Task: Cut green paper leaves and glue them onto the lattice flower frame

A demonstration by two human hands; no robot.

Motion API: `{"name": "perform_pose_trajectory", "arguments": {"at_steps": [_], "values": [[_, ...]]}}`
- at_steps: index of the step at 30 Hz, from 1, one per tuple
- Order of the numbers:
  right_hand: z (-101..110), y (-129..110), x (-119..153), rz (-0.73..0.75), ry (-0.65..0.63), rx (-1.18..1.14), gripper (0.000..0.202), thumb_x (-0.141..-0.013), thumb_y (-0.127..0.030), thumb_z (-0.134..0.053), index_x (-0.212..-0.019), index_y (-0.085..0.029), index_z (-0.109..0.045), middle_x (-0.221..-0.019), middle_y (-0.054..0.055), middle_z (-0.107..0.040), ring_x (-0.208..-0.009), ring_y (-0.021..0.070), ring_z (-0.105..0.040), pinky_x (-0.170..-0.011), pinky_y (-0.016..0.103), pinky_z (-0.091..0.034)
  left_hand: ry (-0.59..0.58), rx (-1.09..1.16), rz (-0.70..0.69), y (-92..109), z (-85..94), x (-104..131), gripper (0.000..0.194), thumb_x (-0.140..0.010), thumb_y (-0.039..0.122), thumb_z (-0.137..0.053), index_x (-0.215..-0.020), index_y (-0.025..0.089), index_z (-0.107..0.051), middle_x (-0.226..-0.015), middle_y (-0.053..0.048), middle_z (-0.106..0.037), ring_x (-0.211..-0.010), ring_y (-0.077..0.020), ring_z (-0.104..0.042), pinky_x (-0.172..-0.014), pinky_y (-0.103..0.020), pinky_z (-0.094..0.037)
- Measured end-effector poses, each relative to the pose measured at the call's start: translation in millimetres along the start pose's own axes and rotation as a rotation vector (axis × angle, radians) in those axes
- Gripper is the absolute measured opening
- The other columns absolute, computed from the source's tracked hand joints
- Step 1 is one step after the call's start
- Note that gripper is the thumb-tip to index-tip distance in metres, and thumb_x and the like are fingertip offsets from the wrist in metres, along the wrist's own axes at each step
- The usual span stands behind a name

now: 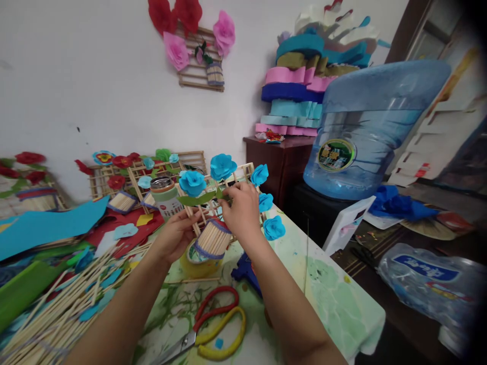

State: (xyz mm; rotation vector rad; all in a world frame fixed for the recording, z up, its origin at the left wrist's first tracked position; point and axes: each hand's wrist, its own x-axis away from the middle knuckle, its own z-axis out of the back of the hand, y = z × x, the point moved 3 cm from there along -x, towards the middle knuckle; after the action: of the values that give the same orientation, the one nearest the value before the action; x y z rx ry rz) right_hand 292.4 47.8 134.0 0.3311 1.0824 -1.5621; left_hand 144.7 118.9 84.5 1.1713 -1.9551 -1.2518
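A wooden-stick frame (201,223) stands tilted between my hands, with several blue paper flowers (222,167) around it. My left hand (178,234) grips the frame's left side, fingers closed around the sticks. Up at the middle, my right hand (243,210) has its fingers pinched together at the end of a green paper leaf (197,199); the exact fingertip contact is partly hidden. A small stick basket (213,239) with blue and red trim sits on the frame's front. Below it is a yellow tape roll (187,267).
Red-and-yellow-handled scissors (196,332) lie in front. A blue tool, perhaps a glue gun (245,271), is under my right forearm. Loose sticks (72,299) and coloured paper (57,223) cover the left. A jar (164,196) stands behind; a large water bottle (365,132) is right.
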Motion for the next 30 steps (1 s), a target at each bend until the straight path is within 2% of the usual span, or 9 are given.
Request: {"name": "perform_pose_trajectory", "arguments": {"at_steps": [5,10,18,24,30], "values": [[0.8,7.0,-3.6,-0.012,-0.013,-0.031,0.008,-0.080,-0.028,-0.068,-0.080,-0.020,-0.072,-0.091,0.005,-0.062,-0.093,0.0231,-0.052,-0.085,0.035,-0.037,0.005,0.001,0.001,0.1,1.2,-0.6,0.007,-0.075,0.008,-0.067,-0.079,0.013,-0.069,-0.076,-0.007,-0.073,-0.066,-0.0166,-0.069,-0.059,-0.024,-0.057],[1.7,13.0,-7.4,0.008,-0.071,-0.064,0.010,-0.083,-0.021,-0.063,-0.082,-0.021,-0.073,-0.093,0.005,-0.064,-0.094,0.0223,-0.054,-0.087,0.035,-0.036,-0.003,-0.014,0.011,-0.3,0.7,0.2,0.005,-0.077,0.009,-0.067,-0.079,0.013,-0.069,-0.077,-0.007,-0.073,-0.068,-0.0167,-0.069,-0.059,-0.023,-0.056],[-0.2,9.6,-4.0,-0.012,-0.068,0.072,0.015,-0.086,-0.020,-0.057,-0.086,-0.017,-0.072,-0.097,0.008,-0.064,-0.097,0.0248,-0.051,-0.088,0.037,-0.036,-0.016,-0.021,0.029,1.3,-4.0,3.9,0.005,-0.076,0.010,-0.068,-0.080,0.012,-0.070,-0.075,-0.007,-0.073,-0.065,-0.0160,-0.068,-0.061,-0.023,-0.057],[0.4,6.0,-2.7,-0.050,-0.077,0.162,0.018,-0.086,-0.022,-0.054,-0.083,-0.016,-0.072,-0.096,0.011,-0.063,-0.098,0.0277,-0.051,-0.087,0.039,-0.037,-0.019,-0.034,0.042,-0.7,-3.9,2.2,0.006,-0.077,0.010,-0.066,-0.082,0.012,-0.070,-0.075,-0.007,-0.072,-0.065,-0.0159,-0.068,-0.058,-0.023,-0.056],[0.3,4.8,-1.8,-0.064,-0.062,0.154,0.019,-0.086,-0.022,-0.054,-0.082,-0.017,-0.072,-0.095,0.010,-0.063,-0.097,0.0271,-0.050,-0.087,0.039,-0.036,-0.012,-0.026,0.044,-0.6,-5.3,3.7,0.008,-0.077,0.008,-0.066,-0.082,0.012,-0.070,-0.076,-0.007,-0.073,-0.065,-0.0163,-0.068,-0.061,-0.024,-0.057]]}}
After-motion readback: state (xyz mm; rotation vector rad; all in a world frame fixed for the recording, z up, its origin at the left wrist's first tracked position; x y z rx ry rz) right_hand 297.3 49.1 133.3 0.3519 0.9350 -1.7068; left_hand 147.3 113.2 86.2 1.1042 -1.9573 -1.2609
